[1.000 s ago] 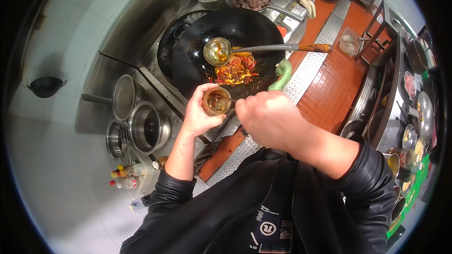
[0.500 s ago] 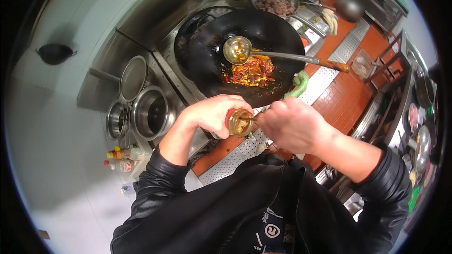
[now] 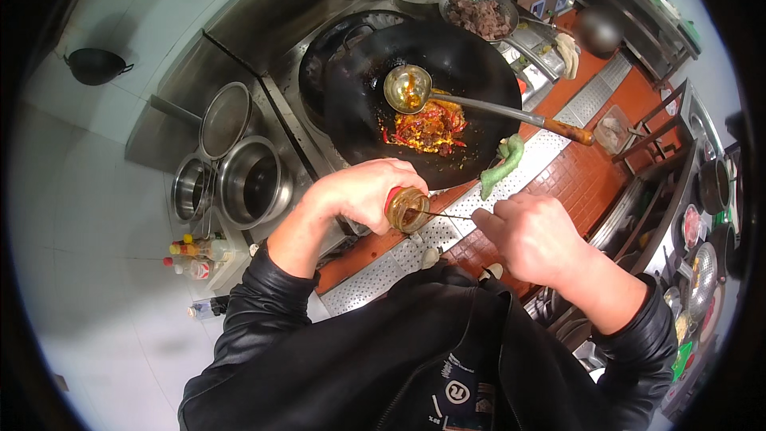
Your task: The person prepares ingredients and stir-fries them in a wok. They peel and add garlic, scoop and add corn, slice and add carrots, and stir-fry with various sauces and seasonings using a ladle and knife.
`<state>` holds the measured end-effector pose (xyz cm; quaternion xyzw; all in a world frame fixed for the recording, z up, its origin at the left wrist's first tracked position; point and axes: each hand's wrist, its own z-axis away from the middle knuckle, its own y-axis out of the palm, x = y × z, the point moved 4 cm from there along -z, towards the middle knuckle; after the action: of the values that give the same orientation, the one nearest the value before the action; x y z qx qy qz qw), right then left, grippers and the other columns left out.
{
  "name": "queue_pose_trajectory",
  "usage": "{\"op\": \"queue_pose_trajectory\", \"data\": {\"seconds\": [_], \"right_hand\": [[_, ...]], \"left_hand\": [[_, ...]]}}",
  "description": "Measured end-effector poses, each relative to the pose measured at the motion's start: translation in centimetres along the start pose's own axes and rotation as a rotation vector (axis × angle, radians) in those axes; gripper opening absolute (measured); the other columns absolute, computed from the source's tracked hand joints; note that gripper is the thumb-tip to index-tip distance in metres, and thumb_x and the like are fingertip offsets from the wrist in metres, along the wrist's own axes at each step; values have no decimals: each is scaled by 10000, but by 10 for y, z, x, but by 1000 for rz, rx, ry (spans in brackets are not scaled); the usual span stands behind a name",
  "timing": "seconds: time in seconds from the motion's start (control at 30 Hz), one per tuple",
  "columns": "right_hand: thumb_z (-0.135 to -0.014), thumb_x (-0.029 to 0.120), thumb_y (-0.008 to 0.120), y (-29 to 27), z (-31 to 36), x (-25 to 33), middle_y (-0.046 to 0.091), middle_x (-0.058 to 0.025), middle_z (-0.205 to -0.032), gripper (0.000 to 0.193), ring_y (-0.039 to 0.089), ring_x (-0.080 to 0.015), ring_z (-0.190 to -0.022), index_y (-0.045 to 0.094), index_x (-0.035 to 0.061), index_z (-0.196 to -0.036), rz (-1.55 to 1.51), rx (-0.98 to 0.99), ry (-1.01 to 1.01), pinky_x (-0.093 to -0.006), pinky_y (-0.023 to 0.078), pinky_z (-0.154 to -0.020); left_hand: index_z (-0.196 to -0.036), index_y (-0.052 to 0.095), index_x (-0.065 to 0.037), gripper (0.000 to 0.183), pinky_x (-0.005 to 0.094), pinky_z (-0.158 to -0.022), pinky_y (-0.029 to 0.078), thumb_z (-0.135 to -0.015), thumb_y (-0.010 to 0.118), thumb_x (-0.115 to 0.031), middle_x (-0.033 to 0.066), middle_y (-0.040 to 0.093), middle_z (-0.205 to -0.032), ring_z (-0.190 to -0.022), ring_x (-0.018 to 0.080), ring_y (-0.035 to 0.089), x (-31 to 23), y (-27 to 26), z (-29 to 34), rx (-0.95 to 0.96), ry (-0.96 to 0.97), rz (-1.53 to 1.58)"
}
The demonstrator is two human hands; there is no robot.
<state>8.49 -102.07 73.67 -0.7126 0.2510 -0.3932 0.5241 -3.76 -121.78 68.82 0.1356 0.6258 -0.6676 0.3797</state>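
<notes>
My left hand (image 3: 363, 191) is wrapped round a glass jar (image 3: 408, 211) with red at its side, tilted so its open mouth faces my right. Into that mouth runs a thin-handled utensil (image 3: 448, 215), its tip hidden inside. My right hand (image 3: 536, 235) grips the other end with bent fingers. Just beyond the jar sits a large black wok (image 3: 351, 132). Red chilies and yellow, oily food (image 3: 429, 129) lie in its bottom. A ladle (image 3: 499, 110) rests across the wok, bowl inside and wooden handle over the right rim.
A green cloth (image 3: 504, 166) hangs at the wok's right rim. Beyond is a strainer of meat pieces (image 3: 479, 17). Steel pots (image 3: 254, 182) and a round sieve (image 3: 225, 121) stand left, above several bottles (image 3: 195, 267). A counter with pans (image 3: 712, 183) runs along the right.
My right hand has moved right and slightly down, away from the jar, and more of the utensil's thin handle shows. The left hand still holds the jar.
</notes>
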Motion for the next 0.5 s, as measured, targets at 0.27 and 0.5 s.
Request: {"op": "queue_pose_trajectory", "data": {"seconds": [0.27,0.5], "right_hand": [[-978,118,539,61,12,-50,685,-54,-899,226,593,-120,-789,678,-13,-1100,-1192,196,712,-253,472,-748],[-885,51,576,37,-22,-83,660,-104,-800,216,640,-205,-713,654,2,-1080,-179,-266,418,-332,525,-657]], "left_hand": [[-1137,608,-56,678,369,-933,481,-475,749,-104,113,622,-1089,-1049,311,590,22,0,24,-219,-75,84],[-1203,566,-56,681,342,-1007,434,-553,769,-67,99,571,-1165,-1131,249,562,78,66,113,-847,-404,404]]}}
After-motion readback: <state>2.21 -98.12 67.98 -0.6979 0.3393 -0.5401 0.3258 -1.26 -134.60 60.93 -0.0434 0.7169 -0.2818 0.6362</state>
